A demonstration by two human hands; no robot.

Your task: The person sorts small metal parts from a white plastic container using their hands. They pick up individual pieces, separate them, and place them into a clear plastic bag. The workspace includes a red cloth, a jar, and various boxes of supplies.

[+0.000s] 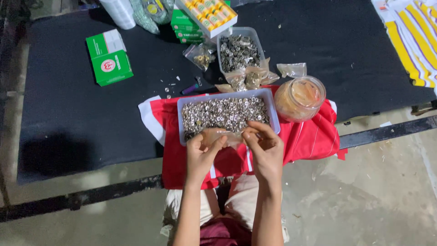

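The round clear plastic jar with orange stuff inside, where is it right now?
The round clear plastic jar sits right of centre in the head view, on the red cloth, beside the shallow tray of silver fasteners.

A small, clear, crumpled plastic bag (221, 135) is stretched sideways between the two hands, its thin film slack and wrinkled, faintly yellowish. It hangs right over the near rim of the shallow, pale rectangular plastic tray (182, 119), which is heaped with small silvery metal rings. That tray sits flat on red cloth with white stripes (309, 136) at the table's near edge.
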